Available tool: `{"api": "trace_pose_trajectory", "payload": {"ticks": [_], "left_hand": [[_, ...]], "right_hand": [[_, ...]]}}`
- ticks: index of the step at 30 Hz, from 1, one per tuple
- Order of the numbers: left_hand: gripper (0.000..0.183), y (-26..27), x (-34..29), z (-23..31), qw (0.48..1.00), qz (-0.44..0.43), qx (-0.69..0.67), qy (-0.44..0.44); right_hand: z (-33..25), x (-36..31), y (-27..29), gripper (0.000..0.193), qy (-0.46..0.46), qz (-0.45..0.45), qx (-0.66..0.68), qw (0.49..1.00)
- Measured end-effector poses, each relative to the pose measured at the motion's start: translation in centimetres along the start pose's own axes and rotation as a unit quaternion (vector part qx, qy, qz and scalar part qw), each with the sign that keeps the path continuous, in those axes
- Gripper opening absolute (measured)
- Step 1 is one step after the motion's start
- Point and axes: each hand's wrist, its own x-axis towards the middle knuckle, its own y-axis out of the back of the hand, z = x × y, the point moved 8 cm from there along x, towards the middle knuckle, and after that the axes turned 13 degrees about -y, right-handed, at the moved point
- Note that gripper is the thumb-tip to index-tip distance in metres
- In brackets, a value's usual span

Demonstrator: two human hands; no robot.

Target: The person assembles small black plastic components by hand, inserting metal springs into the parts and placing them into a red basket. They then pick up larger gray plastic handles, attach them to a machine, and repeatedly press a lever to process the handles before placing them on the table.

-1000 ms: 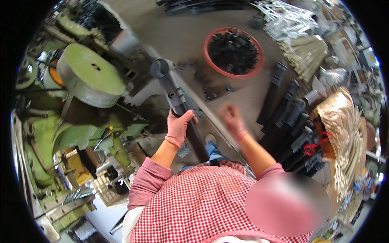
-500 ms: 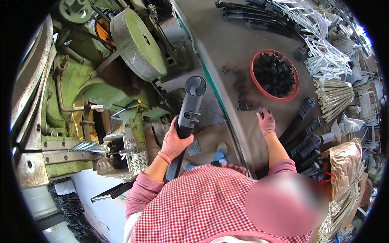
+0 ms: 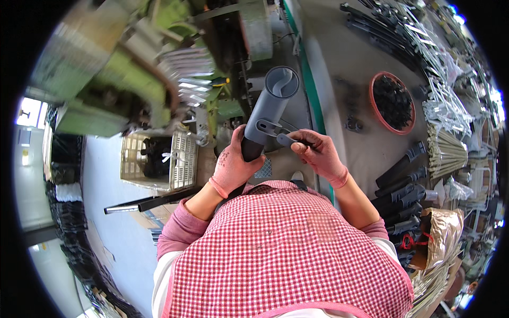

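My left hand [image 3: 236, 163], in a pink glove, is wrapped round a dark grey plastic tube [image 3: 266, 114]. The tube slants upward, away from me, its wide round mouth at the top and a short slotted lug on its right side. In my gloved right hand [image 3: 321, 156] a small dark grey plastic lever [image 3: 286, 140] is pinched between thumb and fingers. Its far end is at the lug; I cannot tell whether it sits inside. The tube's lower end is hidden behind my left hand and the apron.
A red round basin [image 3: 375, 100] of small black parts stands on the grey table [image 3: 334, 58] to the right. Beyond lie black tubes [image 3: 400, 196] and bundled metal rods [image 3: 448, 151]. Green machinery [image 3: 143, 79] fills the left, above a cream plastic crate [image 3: 183, 161].
My right hand has come from the table to the tube, bringing the small lever to the lug. The view has turned, and the tube's mouth appears farther up and right.
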Motion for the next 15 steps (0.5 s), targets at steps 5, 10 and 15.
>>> {"api": "trace_pose_trajectory", "payload": {"ticks": [5, 10, 15], "left_hand": [[0.077, 3.2, -3.4, -1.8, 1.0, 0.015, -0.016, -0.008], [0.08, 5.6, -6.2, -4.4, 0.999, 0.026, -0.014, 0.04], [0.075, 7.0, -7.1, -5.0, 0.999, 0.045, 0.006, -0.001]], "right_hand": [[0.9, 1.9, -5.9, 0.03, -0.038, -0.004, 0.036, 0.999], [3.7, 2.3, -8.0, 0.023, -0.16, -0.048, 0.218, 0.962], [5.8, 2.3, -13.1, 0.028, -0.338, -0.232, 0.615, 0.673]]}}
